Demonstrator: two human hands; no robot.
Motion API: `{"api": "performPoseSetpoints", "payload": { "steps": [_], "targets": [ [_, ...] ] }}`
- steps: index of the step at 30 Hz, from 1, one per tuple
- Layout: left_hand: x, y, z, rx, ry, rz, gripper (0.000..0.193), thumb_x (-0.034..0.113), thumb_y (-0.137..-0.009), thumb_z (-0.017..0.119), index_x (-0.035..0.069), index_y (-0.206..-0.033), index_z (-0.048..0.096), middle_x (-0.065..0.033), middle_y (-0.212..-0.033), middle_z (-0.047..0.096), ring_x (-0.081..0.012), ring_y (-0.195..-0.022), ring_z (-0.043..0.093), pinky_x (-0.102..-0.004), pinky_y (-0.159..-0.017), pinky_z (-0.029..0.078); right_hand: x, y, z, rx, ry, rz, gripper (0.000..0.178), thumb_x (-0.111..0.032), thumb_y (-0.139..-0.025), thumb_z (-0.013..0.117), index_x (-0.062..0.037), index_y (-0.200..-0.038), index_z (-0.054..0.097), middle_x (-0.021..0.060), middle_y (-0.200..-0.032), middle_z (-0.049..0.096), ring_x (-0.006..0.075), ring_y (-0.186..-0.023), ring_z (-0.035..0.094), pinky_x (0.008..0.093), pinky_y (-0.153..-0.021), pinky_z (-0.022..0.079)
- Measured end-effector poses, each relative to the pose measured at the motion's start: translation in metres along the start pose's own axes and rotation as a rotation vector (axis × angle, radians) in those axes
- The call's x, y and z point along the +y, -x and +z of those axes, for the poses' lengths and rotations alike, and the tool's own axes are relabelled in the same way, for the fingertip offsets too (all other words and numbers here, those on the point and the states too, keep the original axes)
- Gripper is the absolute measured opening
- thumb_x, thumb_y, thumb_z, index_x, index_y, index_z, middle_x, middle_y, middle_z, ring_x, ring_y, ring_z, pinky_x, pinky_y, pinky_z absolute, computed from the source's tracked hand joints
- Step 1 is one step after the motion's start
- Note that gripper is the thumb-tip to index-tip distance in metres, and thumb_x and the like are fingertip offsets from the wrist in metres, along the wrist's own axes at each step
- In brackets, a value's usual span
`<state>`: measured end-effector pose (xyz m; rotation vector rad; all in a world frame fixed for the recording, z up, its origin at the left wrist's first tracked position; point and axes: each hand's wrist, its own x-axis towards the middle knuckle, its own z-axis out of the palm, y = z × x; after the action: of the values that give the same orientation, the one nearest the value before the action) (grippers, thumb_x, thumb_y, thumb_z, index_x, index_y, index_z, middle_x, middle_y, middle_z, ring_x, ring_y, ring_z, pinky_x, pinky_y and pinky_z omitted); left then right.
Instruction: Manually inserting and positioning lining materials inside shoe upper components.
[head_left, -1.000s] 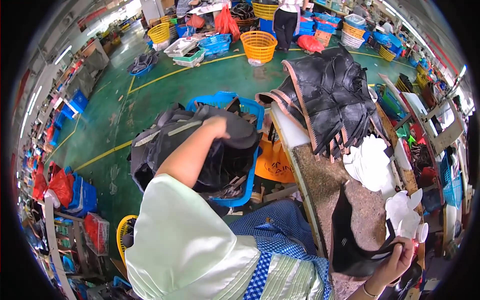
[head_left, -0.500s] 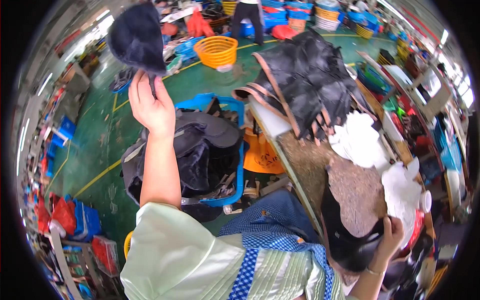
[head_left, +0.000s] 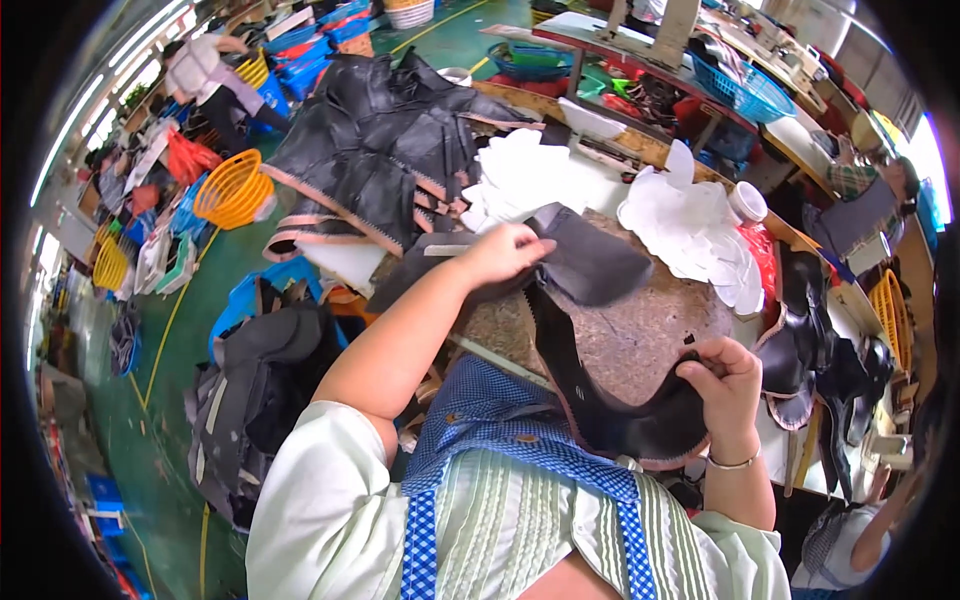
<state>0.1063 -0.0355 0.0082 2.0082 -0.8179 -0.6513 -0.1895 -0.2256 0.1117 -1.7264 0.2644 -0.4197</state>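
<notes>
My left hand (head_left: 498, 254) pinches a dark grey shoe lining piece (head_left: 597, 262) by its narrow middle. One rounded end of the lining spreads right over the worktable, and the other extends left behind my forearm. My right hand (head_left: 726, 385) grips the edge of a curved black leather shoe upper (head_left: 640, 428) between thumb and fingers. This upper has a zigzag-cut border and hangs partly over the table's near edge. The lining is held above it, close to its left arm; whether they touch I cannot tell.
Stacked black leather uppers (head_left: 370, 150) lie at the table's far left. White cut pieces (head_left: 525, 180) and more white pieces (head_left: 690, 235) sit behind my hands, beside a white tape roll (head_left: 747, 202). A blue basket (head_left: 240, 305) of linings stands at left. Other people work nearby.
My left hand has brought the lining from the far left, above the basket, to over the worktable. My right hand still holds the upper. The view has turned right.
</notes>
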Motion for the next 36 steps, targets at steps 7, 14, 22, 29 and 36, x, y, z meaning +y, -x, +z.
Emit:
{"api": "performPoseSetpoints", "payload": {
  "steps": [7, 14, 22, 29, 36],
  "targets": [
    [-0.024, -0.059, 0.004, 0.225, 0.235, -0.241, 0.026, 0.022, -0.080, 0.075, -0.001, -0.087, 0.064, -0.0064, -0.060, 0.061, -0.0156, -0.045, 0.055, -0.0324, -0.044, 0.043, -0.038, -0.010, 0.017, -0.354, 0.179, -0.264, 0.015, 0.004, -0.074, 0.075, 0.0023, -0.087, 0.068, 0.0096, -0.080, 0.072, 0.0148, -0.070, 0.069, 0.0254, -0.066, 0.054],
    [0.127, -0.020, -0.021, 0.406, -0.209, 0.573, 0.016, 0.015, -0.086, 0.063, -0.001, -0.089, 0.062, -0.0177, -0.073, 0.066, -0.0284, -0.069, 0.069, -0.0415, -0.063, 0.052, -0.068, -0.044, 0.031, -0.174, 0.080, -0.393, 0.010, 0.002, -0.080, 0.073, 0.0004, -0.089, 0.068, 0.0062, -0.082, 0.071, 0.0115, -0.073, 0.066, 0.0237, -0.068, 0.052],
    [0.167, 0.069, -0.032, -0.579, 0.386, 0.175, 0.023, 0.006, -0.092, 0.055, 0.003, -0.113, 0.063, 0.0036, -0.089, 0.065, -0.0027, -0.075, 0.057, -0.0197, -0.065, 0.046, -0.044, -0.068, 0.029, -0.064, -0.457, -0.156, 0.013, 0.009, -0.082, 0.067, 0.0028, -0.093, 0.063, 0.0112, -0.106, 0.067, 0.0121, -0.086, 0.064, 0.0248, -0.083, 0.052],
    [0.160, 0.102, -0.020, -0.500, 0.441, 0.247, 0.027, 0.008, -0.092, 0.058, 0.001, -0.118, 0.062, 0.0018, -0.096, 0.067, -0.0054, -0.084, 0.058, -0.0235, -0.076, 0.049, -0.045, -0.056, 0.023, -0.203, -0.435, -0.202, 0.017, 0.013, -0.079, 0.068, 0.0010, -0.088, 0.059, 0.0158, -0.125, 0.054, 0.0147, -0.096, 0.064, 0.0277, -0.087, 0.052],
    [0.161, 0.113, -0.020, -0.380, 0.362, 0.156, 0.026, 0.023, -0.094, 0.061, -0.002, -0.101, 0.068, 0.0011, -0.081, 0.067, -0.0040, -0.073, 0.056, -0.0236, -0.068, 0.048, -0.031, -0.041, 0.014, 0.034, -0.152, -0.230, 0.016, 0.011, -0.076, 0.073, 0.0029, -0.082, 0.060, 0.0043, -0.083, 0.065, 0.0083, -0.075, 0.063, 0.0212, -0.071, 0.053]
  ]
}}
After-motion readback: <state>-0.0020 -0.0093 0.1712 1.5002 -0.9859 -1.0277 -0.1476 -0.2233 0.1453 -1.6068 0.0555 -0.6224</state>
